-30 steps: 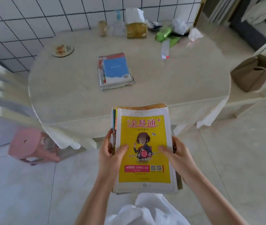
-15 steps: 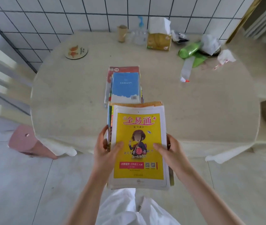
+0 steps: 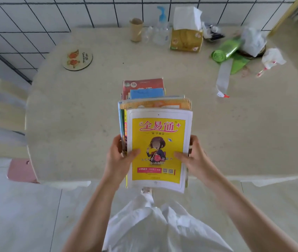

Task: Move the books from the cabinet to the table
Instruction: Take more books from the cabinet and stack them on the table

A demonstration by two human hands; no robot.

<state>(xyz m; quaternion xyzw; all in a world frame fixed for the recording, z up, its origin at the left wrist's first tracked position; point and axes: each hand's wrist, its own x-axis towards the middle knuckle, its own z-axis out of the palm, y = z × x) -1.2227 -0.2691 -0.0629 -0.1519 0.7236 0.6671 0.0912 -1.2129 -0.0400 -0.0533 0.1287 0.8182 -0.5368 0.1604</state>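
Head view: stack of thin books topped by yellow-covered workbook (image 3: 158, 148) held over near edge of beige round table (image 3: 71, 115). Left hand (image 3: 119, 159) and right hand (image 3: 194, 159) clamped on stack sides, thumbs pressed on cover. Risk judged: loose lower books sliding out if stack tilted. Red and blue book pile (image 3: 143, 88) just beyond; bare tabletop noted left and right.

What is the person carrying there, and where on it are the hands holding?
A stack of books topped by a yellow-covered workbook. The left hand grips its left edge, the right hand its right edge, both near the lower end, thumbs on the cover.
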